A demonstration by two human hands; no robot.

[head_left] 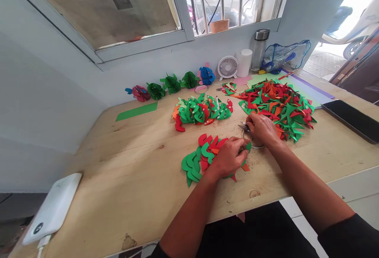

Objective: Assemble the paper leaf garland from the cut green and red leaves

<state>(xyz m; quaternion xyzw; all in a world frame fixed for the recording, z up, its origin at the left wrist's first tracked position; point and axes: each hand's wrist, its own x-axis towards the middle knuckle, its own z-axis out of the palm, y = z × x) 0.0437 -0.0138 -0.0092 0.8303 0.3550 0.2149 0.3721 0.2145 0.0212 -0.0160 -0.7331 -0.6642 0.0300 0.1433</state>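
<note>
My left hand [231, 156] is closed, fingertips pinching a small green paper piece [249, 146] over a pile of curved red and green paper cut-outs [193, 164]. To its right, my right hand [262, 129] is closed around a small dark metal tool with a pointed tip [243, 127]; its kind is unclear. A tiny white bit shows at those fingertips. Beneath the right hand lies a thin pale ring [257, 146], partly covered. Behind my hands sits a second heap of curved paper pieces with small white patches [198, 110].
A large heap of red and green paper scraps [284, 106] lies right, beside a phone [352, 118]. Along the wall stand folded paper ornaments [171, 83], a small fan [227, 67], a white cylinder [244, 63] and a bottle [259, 53]. A power bank [53, 206] lies left.
</note>
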